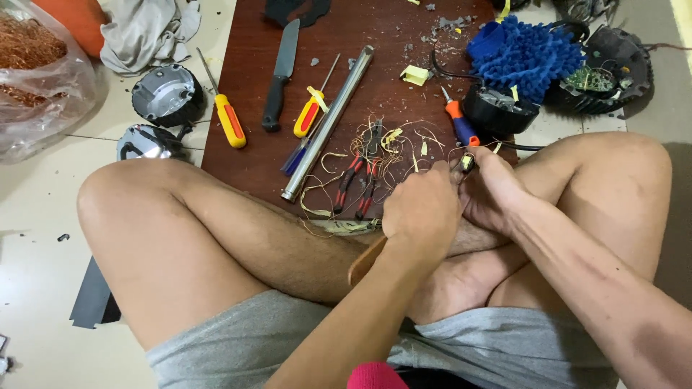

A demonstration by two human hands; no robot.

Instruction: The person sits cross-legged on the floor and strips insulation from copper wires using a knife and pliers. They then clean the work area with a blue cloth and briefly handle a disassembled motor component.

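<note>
Sitting cross-legged on the pale tiled floor (pixel 29 288), a person is working over the near edge of a dark reddish-brown wooden board (pixel 245 155).

Head view: the left hand (pixel 422 209) is curling into a loose fist, knuckles up, fingertips pinching at something small. The right hand (pixel 494 191) is closing just beside it, thumb and fingers gripping a small yellow-and-black part (pixel 467 163) trailing thin wires. I cannot tell how much of the part each hand is holding; the two hands are touching or nearly so, over the crossed legs at the board's near edge.

Just left of the hands, red-handled pliers (pixel 357 184) are lying in a tangle of pale yellowish wire strands (pixel 389 144). A long grey metal tube (pixel 328 122) is lying diagonally beside them. Farther left: a yellow-and-red screwdriver (pixel 310 114), a black-handled knife (pixel 281 75), and a second yellow-handled screwdriver (pixel 229 119) at the board's left edge. An orange-and-blue screwdriver (pixel 460 124) is resting near the right hand. A fuzzy blue mop cloth (pixel 530 54) is sitting at upper right over a round black housing (pixel 497 109). A clear plastic bag of copper wire (pixel 32 72) is sitting at far left.
</note>
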